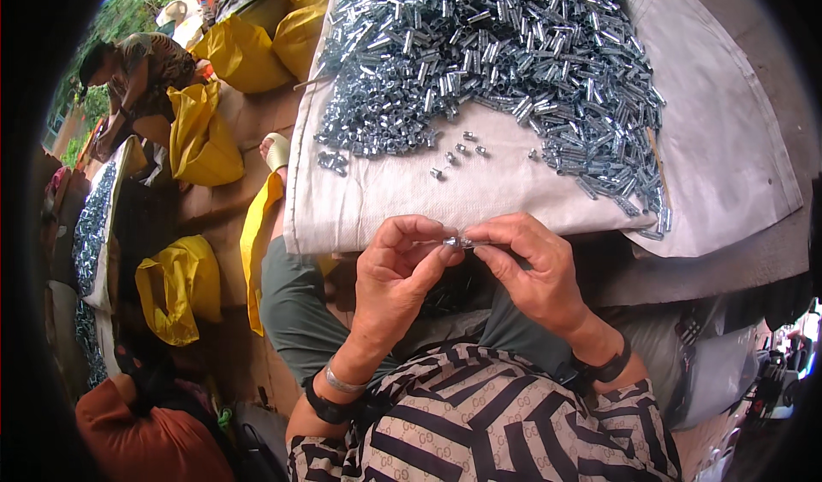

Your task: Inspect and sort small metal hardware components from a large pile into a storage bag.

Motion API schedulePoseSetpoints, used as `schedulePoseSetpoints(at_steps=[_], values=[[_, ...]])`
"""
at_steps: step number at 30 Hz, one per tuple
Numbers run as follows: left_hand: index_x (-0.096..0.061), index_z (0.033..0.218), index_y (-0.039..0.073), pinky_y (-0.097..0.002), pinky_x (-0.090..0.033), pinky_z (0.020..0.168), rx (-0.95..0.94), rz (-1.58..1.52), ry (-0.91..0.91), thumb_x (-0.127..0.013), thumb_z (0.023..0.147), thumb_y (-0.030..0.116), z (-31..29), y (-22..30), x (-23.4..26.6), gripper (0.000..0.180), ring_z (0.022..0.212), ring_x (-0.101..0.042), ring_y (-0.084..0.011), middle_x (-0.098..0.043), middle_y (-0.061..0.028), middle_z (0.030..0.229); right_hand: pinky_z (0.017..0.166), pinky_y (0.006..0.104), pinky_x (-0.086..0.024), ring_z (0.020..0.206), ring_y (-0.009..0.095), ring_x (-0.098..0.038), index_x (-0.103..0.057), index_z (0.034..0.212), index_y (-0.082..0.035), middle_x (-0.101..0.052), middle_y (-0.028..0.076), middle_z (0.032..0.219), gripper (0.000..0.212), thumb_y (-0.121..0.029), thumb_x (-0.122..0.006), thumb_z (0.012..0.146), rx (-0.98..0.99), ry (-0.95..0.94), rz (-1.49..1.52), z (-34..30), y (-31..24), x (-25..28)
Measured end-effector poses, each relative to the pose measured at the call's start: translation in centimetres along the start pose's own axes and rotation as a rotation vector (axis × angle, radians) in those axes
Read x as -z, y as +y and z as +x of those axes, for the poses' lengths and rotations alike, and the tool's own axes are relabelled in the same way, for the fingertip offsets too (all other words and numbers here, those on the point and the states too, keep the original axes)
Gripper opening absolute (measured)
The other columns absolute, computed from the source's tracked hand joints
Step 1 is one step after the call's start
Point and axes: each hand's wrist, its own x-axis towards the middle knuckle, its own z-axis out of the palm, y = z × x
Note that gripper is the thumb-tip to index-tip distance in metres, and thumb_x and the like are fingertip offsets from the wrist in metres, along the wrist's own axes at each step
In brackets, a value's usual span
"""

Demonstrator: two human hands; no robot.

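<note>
Just in front of the cloth's near edge, my left hand and my right hand meet fingertip to fingertip. Between thumb and forefinger, my left hand pinches a small shiny metal fitting. The right fingers are closed on a small metal piece, mostly hidden by the fingertips; whether the two pieces are joined, I cannot tell. Beyond my hands, several loose metal fittings lie on the white woven cloth. Behind them spreads a big heap of metal sleeves, with short, nut-like metal pieces on its left.
Yellow bags stand on the floor to the left. One person sits at the far left; another in an orange-brown sleeve is at lower left. Beside them is a surface with more metal parts. A thin stick lies right of the heap.
</note>
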Motion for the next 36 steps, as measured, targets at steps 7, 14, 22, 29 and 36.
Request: schedulePoseSetpoints(at_steps=[7,14,22,29,36], values=[[-0.053,0.114,-0.001,-0.0215,-0.054,0.083,-0.018,0.083,0.031,-0.066,0.090,-0.005,-0.7,-0.1,-0.1,0.028,0.100,-0.066,-0.0132,-0.066,-0.0079,0.107,0.075,0.0308,-0.055,0.089,0.024,-0.069,-0.069,0.106,-0.002,-0.069,0.013,0.101,0.022,0.003,-0.069,0.085,0.010,0.016,0.024,-0.3,0.0,-0.5],[-0.053,0.112,-0.002,-0.0237,-0.054,0.086,-0.149,0.225,0.024,-0.066,0.087,-0.008,-0.8,0.1,-0.3,0.028,0.099,-0.067,-0.0141,-0.069,-0.0103,0.106,0.072,0.0298,-0.055,0.085,0.022,-0.070,-0.070,0.101,-0.005,-0.071,0.011,0.096,0.024,0.006,-0.074,0.080,0.083,0.061,-0.019,-0.4,-0.2,-0.4],[-0.052,0.111,-0.002,-0.0249,-0.055,0.088,-0.176,0.270,0.001,-0.065,0.087,-0.010,-1.2,0.6,-0.5,0.028,0.100,-0.068,-0.0155,-0.069,-0.0123,0.107,0.076,0.0294,-0.056,0.090,0.022,-0.071,-0.071,0.100,-0.005,-0.072,0.011,0.098,0.023,0.005,-0.074,0.080,0.111,0.049,-0.015,-0.9,-0.2,0.0],[-0.050,0.113,-0.001,-0.0242,-0.054,0.088,-0.175,0.181,-0.024,-0.062,0.088,-0.011,-1.4,0.7,-0.6,0.030,0.105,-0.066,-0.0161,-0.068,-0.0132,0.111,0.078,0.0291,-0.057,0.092,0.022,-0.071,-0.071,0.101,-0.004,-0.072,0.012,0.101,0.020,0.004,-0.073,0.082,0.071,0.065,0.015,-1.1,-0.7,0.2],[-0.049,0.114,-0.001,-0.0252,-0.054,0.091,-0.178,0.116,-0.022,-0.061,0.089,-0.012,-1.4,0.4,-0.5,0.029,0.107,-0.066,-0.0181,-0.068,-0.0141,0.112,0.078,0.0292,-0.058,0.092,0.022,-0.072,-0.070,0.102,-0.004,-0.072,0.013,0.101,0.022,0.005,-0.072,0.082,0.097,0.077,0.015,-1.1,-0.9,0.0]])
